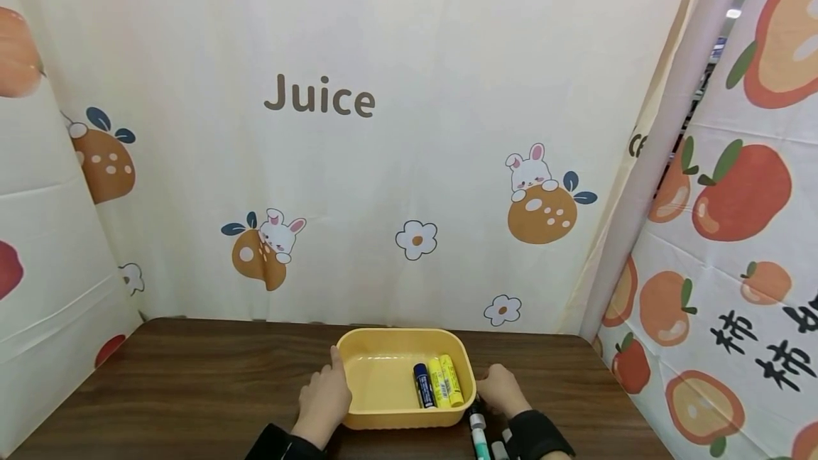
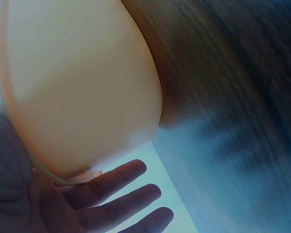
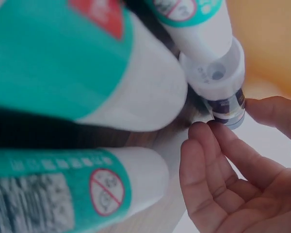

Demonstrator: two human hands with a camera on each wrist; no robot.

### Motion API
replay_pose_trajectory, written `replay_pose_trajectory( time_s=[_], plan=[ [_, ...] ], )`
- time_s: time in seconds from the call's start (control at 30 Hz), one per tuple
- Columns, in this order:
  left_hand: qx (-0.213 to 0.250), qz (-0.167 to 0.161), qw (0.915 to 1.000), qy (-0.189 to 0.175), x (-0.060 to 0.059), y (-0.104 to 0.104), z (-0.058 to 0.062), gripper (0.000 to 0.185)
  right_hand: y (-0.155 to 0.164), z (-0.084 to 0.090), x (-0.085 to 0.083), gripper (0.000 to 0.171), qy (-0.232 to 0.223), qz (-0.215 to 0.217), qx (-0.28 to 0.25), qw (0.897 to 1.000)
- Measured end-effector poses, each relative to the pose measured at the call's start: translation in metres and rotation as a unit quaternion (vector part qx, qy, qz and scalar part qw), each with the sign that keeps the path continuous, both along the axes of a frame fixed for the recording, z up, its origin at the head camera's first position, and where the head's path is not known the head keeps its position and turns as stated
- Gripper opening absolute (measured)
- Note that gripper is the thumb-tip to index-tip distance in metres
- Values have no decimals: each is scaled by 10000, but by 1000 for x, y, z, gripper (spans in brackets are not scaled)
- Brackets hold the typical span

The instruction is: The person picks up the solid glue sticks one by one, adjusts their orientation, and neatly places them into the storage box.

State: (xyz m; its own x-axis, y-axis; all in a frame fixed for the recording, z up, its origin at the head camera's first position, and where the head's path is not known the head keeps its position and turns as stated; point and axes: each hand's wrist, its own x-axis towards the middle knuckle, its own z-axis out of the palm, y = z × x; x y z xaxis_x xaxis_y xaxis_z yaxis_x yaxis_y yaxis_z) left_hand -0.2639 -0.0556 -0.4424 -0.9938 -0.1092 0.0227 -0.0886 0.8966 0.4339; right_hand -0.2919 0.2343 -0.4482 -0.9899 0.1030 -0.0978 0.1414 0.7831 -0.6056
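Yellow tray [image 1: 371, 341] sits mid-counter between my hands; my left hand [image 1: 324, 396] rests open-fingered against its left wall, while my right grip [image 1: 503, 390] touches a teal-and-white marker [image 1: 478, 430] lying near-to-far just right of it, fingers loose

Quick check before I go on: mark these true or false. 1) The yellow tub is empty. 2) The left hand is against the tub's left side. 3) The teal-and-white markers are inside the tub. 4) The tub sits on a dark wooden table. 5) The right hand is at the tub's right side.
1) False: the yellow tub holds three sticks, a dark blue stick and two yellow sticks.
2) True: the left hand rests on its left wall.
3) False: the teal-and-white markers lie on the table, outside the tub.
4) True.
5) True: the right hand is beside its right wall, near the markers.
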Motion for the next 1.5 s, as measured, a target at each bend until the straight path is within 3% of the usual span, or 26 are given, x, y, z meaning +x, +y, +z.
replay_pose_trajectory(
  time_s=[0.37, 0.53, 0.87, 1.07, 1.23, 1.5],
  plan=[
    [-43, -1, 9999, 117, 0, 0, -1, 61, 2, -2, -2, 18, -167, -60, -358, 9992],
    [-24, 39, 10000, -45, -1, 1, -2, 61, 2, -1, -1, 17, -288, -183, -697, 9970],
    [-13, -1, 10000, -83, 0, 1, -2, 62, 10, -2, -2, 32, -473, -679, -1099, 9905],
    [-17, -10, 9999, -101, -1, 0, -1, 63, 13, 10, -5, 40, -312, -921, -1495, 9840],
    [-38, -21, 10000, -77, 0, 0, 0, 62, 14, 22, -6, 35, 66, -909, -1454, 9852],
    [-76, -45, 9999, 57, 1, 1, 0, 63, 11, 48, 0, 31, 409, -604, -789, 9942]
  ],
)
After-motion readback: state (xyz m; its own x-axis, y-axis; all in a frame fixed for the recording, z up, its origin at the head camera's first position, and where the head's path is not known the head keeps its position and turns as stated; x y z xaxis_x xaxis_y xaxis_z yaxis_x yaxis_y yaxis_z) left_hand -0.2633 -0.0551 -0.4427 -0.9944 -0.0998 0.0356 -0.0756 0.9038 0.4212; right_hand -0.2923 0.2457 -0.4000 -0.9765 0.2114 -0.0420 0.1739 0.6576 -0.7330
